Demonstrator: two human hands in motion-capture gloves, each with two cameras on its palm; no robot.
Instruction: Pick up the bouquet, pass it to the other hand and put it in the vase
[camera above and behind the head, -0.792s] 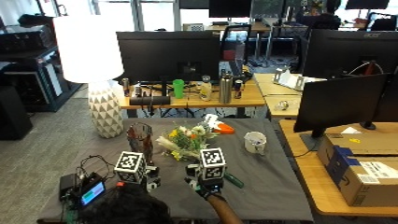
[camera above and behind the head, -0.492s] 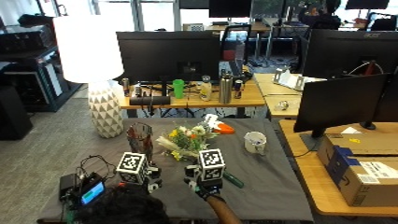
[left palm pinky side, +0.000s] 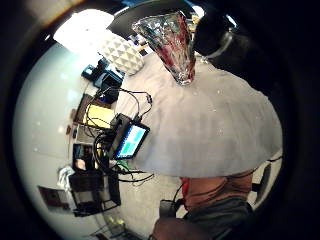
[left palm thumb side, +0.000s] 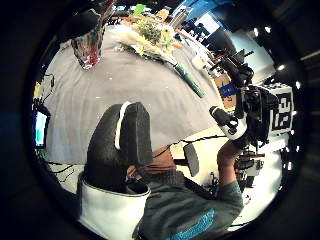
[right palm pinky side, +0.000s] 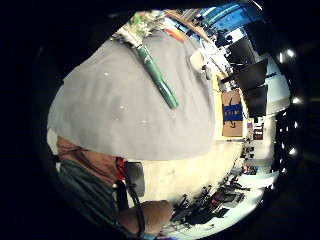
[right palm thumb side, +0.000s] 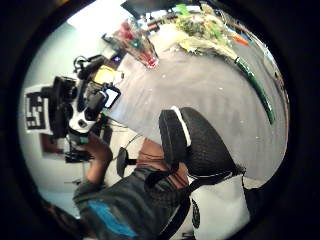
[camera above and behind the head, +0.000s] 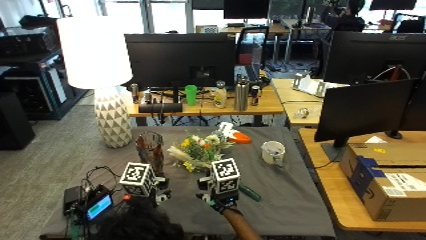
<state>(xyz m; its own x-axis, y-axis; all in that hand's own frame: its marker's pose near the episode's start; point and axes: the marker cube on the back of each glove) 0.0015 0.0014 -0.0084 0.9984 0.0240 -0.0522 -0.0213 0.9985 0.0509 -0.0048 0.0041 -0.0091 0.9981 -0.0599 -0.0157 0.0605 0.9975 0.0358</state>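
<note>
Nothing has visibly shifted since the earlier frames: both hands hover at the desk's (camera above and behind the head: 286, 210) near edge. Bouquet (camera above and behind the head: 200, 150) lies untouched mid-desk, right of the vase (camera above and behind the head: 150, 147). Left hand (camera above and behind the head: 148, 189) and right hand (camera above and behind the head: 223, 192) hold nothing; their finger spread can't be told. Pickup hasn't begun; next, one hand must reach for the stems.

Glossy cut-glass vase (camera above and behind the head: 150, 148) on matt grey cloth (camera above and behind the head: 279, 200)

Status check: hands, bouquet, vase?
Left hand and right hand hover over the near table, holding nothing. Bouquet lies on the grey cloth, ungripped. Vase upright beside it, path unobstructed.
</note>
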